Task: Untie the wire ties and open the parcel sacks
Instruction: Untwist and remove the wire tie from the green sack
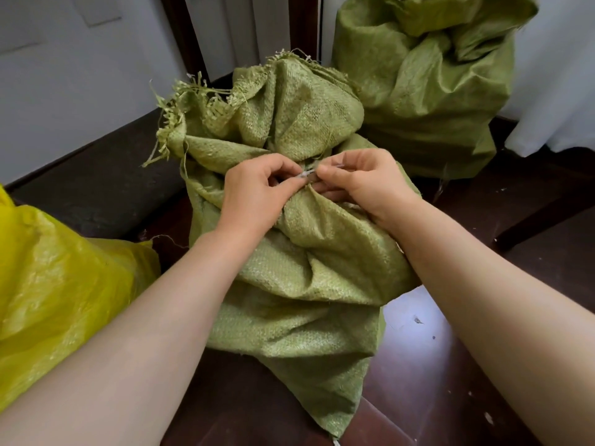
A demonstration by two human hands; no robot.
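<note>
The left hand [257, 188] and right hand [363, 185] each pinch the wire tie [307, 173], which sits between them on the gathered neck of the green sack [306, 268]. The thin wire may slip from that pinch, and a twist the wrong way would likely tighten it.

A dark reddish-brown wooden floor [418, 381] fills the near and right part of the scene, with a few pale specks [488, 418] scattered on it at the near right. A dark, rough-surfaced strip [96, 188] runs along the foot of a white wall [64, 107] at the far left. A dark door frame [183, 37] stands beside the wall. White fabric [553, 75] hangs at the far right.
</note>
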